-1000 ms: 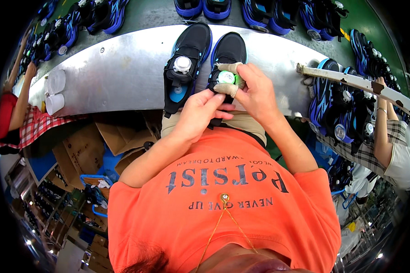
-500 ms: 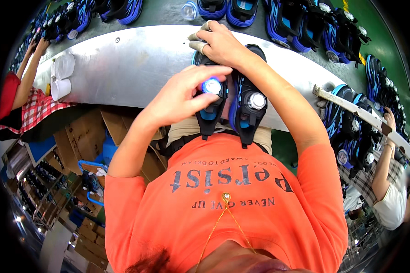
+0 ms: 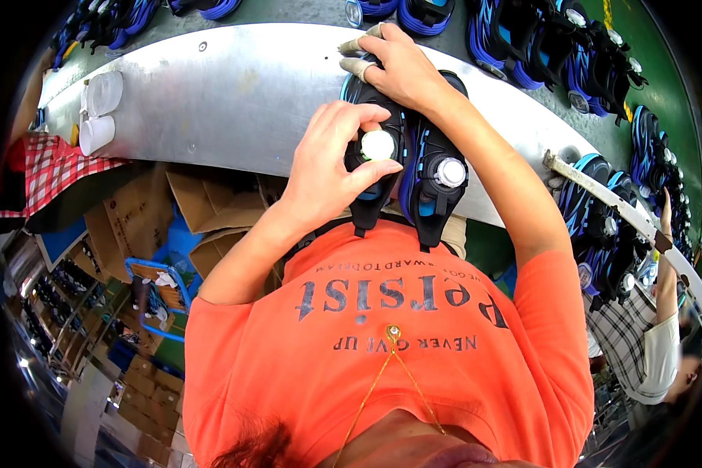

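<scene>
The left hand (image 3: 327, 152) curves thumb and fingers around the white dial (image 3: 377, 145) of the left shoe (image 3: 398, 139); whether it presses the dial, I cannot tell. The right hand (image 3: 402, 69), with pale finger covers (image 3: 357, 68), lies over the toe of this same shoe; how firmly it holds, I cannot tell. Half a second ago that dial shone blue-white; now it looks white with a faint green tint. One second ago both hands were at the right-side shoe, so I judge the handling has passed to the left one.

On the metal table (image 3: 210, 101) there are two shoes, the second being the right shoe (image 3: 437, 132) with its dial (image 3: 450, 172). Both heels reach past the table's near edge. At the table's left end stand two cups, one clear (image 3: 104, 93), one white (image 3: 97, 135). At its right end is one metal bar (image 3: 632, 214). Beyond its far edge are many more shoes (image 3: 429, 15), too overlapped for counting. Below its near edge, to the left, are several cardboard boxes (image 3: 136, 214) and one blue trolley (image 3: 152, 269).
</scene>
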The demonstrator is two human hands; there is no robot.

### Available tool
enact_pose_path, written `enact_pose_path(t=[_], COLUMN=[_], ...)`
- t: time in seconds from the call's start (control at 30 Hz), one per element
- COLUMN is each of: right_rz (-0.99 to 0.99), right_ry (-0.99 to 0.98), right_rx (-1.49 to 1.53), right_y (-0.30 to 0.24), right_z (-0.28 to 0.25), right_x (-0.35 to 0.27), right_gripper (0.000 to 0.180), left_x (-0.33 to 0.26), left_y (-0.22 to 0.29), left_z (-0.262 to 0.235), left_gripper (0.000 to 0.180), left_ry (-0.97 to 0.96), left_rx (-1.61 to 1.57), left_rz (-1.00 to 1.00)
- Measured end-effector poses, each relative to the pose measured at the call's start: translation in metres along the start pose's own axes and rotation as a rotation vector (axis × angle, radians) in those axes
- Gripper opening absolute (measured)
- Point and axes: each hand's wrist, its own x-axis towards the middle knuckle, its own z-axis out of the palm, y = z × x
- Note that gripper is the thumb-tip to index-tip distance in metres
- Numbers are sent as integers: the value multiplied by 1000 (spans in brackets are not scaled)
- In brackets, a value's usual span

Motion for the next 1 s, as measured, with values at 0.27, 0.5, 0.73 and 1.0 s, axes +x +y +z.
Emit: enact_pose_path(t=[0.27, 0.5, 0.73, 1.0], right_rz=[0, 23, 35, 180], right_ry=[-57, -54, 52, -122], right_rx=[-36, -84, 11, 176], right_y=[-13, -8, -7, -43], right_z=[-3, -2, 7, -68], right_x=[1, 0, -8, -43], right_gripper=[31, 31, 31, 27], left_x=[20, -15, 52, -55], left_y=[-28, -13, -27, -4], left_z=[-30, 9, -39, -37], left_gripper=[38, 39, 34, 25], left_ry=[-460, 103, -736, -145], left_rx=[-330, -64, 9, -571], left_rz=[96, -68, 407, -668])
